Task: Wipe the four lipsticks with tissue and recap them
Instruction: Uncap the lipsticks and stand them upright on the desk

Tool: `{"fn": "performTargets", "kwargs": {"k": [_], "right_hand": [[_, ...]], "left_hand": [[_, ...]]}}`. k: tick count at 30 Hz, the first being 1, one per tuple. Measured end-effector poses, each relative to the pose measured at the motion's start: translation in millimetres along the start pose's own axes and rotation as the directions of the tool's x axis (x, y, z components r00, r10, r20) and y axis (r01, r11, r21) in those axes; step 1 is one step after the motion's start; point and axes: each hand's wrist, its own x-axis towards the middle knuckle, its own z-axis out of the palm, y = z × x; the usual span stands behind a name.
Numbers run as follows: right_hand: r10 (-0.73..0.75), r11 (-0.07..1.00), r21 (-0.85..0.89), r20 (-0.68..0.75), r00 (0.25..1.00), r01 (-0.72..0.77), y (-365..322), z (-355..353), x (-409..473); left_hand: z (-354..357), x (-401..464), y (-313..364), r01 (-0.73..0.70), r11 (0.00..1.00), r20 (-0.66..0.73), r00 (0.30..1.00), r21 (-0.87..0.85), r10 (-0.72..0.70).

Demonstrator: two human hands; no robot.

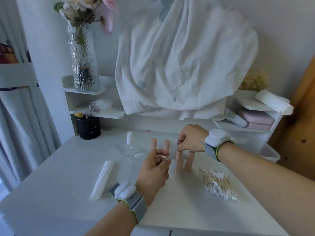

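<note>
A: While the right hand (pixel 189 140) pinches that lipstick (pixel 179 161) mid-table (pixel 170 201), lift straight up so its neighbour (pixel 189 161) stays standing?

B: Yep. Left hand (pixel 154 169) is empty, fingers loosely curled; grab the tissue (pixel 102 179).

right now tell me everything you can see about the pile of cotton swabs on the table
The pile of cotton swabs lies loose on the white table, to the right of the two nearer upright lipsticks. The swabs have thin pale wooden-looking sticks with white cotton tips at both ends. They lie flat, mostly aligned in one diagonal direction, heaped over each other, with a few strays at the edges. Some look wrapped in clear film, though this is blurry. Neither hand touches the pile.
</note>
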Motion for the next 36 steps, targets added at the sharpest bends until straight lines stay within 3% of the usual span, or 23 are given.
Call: {"fn": "performTargets", "kwargs": {"k": [15, 19, 22, 26, 30, 36], "right_hand": [[0.019, 0.997, -0.077, 0.014, 1.000, -0.018, 2, -7, -3], [-0.103, 0.994, -0.042, -0.102, 0.989, 0.100, -4, -16, -6], [-0.210, 0.978, -0.025, -0.078, 0.975, 0.209, -17, -15, -9], [-0.209, 0.971, -0.122, -0.007, 0.978, 0.207, -32, -2, -9], [-0.150, 0.985, -0.096, -0.053, 0.987, 0.144, -39, 7, -8], [-0.152, 0.988, -0.006, -0.109, 0.982, 0.152, -39, -1, -25]], "left_hand": [[-2, 3, -5, -0.013, 1.000, -0.035, 0.999, 0.003, 0.013], [-2, 3, -6, -0.014, 0.999, -0.053, 0.999, -0.040, 0.012], [-6, 0, -4, 0.012, 0.998, -0.082, 0.996, -0.057, -0.016], [-19, -5, 0, 0.018, 1.000, -0.070, 0.997, 0.007, -0.017], [-30, -4, -1, 0.009, 1.000, -0.090, 0.996, 0.029, -0.007], [-36, -4, -1, -0.117, 0.972, -0.085, 0.987, 0.202, 0.136]]}}
